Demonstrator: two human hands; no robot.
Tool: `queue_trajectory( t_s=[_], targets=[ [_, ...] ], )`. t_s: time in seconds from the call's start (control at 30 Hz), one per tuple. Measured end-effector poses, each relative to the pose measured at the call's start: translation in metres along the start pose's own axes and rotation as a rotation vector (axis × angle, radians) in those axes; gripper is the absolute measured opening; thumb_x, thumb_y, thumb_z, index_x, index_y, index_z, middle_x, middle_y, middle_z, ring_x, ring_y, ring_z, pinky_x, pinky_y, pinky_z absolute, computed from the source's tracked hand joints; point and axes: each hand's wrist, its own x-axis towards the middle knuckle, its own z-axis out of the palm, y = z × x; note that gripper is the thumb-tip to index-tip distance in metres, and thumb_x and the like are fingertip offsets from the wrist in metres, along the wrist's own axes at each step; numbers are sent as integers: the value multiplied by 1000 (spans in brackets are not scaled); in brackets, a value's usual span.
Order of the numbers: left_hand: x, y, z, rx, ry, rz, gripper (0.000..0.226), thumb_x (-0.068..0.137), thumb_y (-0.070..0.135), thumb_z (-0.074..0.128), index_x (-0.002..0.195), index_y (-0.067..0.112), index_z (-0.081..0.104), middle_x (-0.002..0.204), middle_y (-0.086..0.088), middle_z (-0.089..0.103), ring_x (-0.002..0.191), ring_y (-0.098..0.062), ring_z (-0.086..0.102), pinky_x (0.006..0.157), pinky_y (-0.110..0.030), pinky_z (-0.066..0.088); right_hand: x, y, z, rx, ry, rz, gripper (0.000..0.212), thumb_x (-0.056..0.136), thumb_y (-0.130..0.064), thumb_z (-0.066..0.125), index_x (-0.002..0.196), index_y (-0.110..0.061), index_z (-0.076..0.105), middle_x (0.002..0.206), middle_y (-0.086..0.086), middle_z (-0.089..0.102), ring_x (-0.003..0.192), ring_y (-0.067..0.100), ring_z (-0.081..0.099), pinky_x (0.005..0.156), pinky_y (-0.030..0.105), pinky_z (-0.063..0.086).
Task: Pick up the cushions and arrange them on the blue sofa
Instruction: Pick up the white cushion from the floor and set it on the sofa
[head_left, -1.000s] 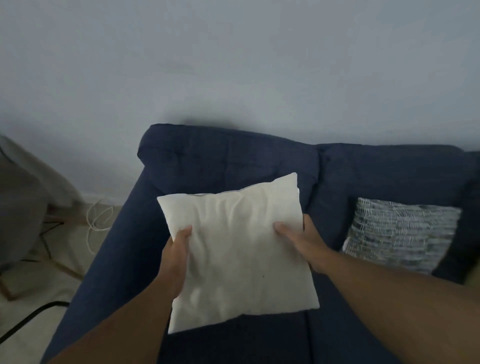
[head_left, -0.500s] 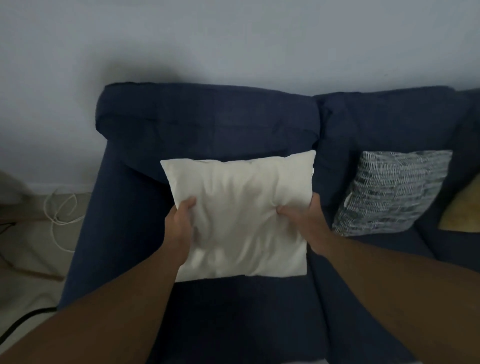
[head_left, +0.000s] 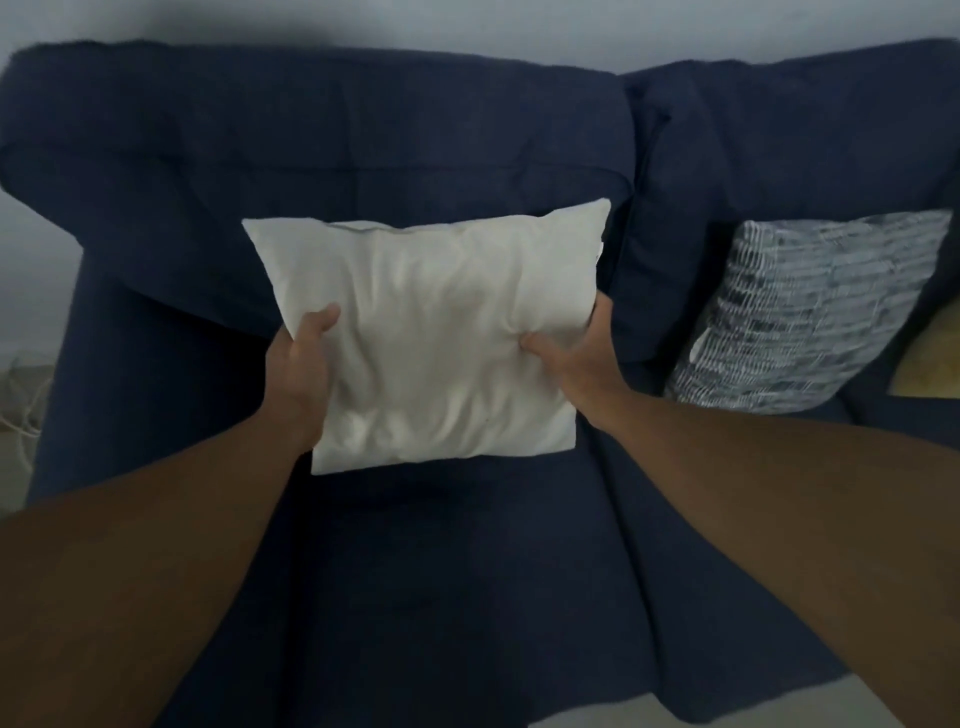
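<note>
Setting: dark blue fabric sofa (head_left: 467, 571) against a pale wall.
Cushion: plain cream square cushion (head_left: 436, 332) leans at the left backrest, wider than tall.
Grip: left hand (head_left: 301, 364) and right hand (head_left: 571, 364) clasp its lower side edges, equally near.

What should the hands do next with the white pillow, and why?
Probably ease the white pillow back against the sofa backrest and let go. Both the left hand and right hand grip its sides, and it already stands near the backrest, beside the patterned pillow.
</note>
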Motion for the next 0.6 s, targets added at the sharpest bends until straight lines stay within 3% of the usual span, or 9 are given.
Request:
queue_trajectory(
  t_s=[0.1, 0.23, 0.33, 0.47, 0.6],
  targets=[
    [21, -5, 9, 14, 8, 12, 37, 93, 46, 66, 128, 33, 66, 126, 12, 71, 119, -16, 65, 109, -40, 49, 21, 17, 4, 1, -11, -12, 83, 85, -34, 78, 152, -34, 28, 127, -22, 54, 116, 4, 56, 102, 40, 49],
    [39, -21, 18, 27, 2, 23, 25, 98, 41, 63, 122, 33, 62, 117, 15, 69, 107, -9, 64, 91, -30, 49, 36, 34, 13, -12, -4, -58, 64, 103, -58, 48, 158, -31, 31, 145, -20, 54, 131, 6, 53, 116, 38, 39],
    [47, -33, 20, 36, -3, -5, 28, 97, 42, 66, 123, 33, 60, 117, 11, 70, 108, -14, 66, 94, -36, 53, 41, 42, 20, -59, -5, -44, 57, 109, -59, 32, 159, -31, 29, 145, -20, 48, 128, 7, 47, 111, 30, 34],
    [57, -40, 16, 96, 6, 54, 42, 93, 45, 71, 131, 31, 59, 122, 11, 69, 111, -14, 66, 98, -38, 54, 49, 45, 19, -96, -3, -51, 54, 110, -57, 30, 157, -31, 30, 145, -19, 47, 126, 6, 47, 107, 29, 34],
    [77, -21, 8, 126, 59, 175, 54, 92, 48, 75, 136, 24, 57, 123, 10, 66, 110, -8, 65, 93, -31, 54, 70, 36, 10, -177, -11, -155, 35, 111, -50, 35, 141, -32, 38, 135, -16, 56, 122, 10, 55, 109, 35, 40]
  ],
)
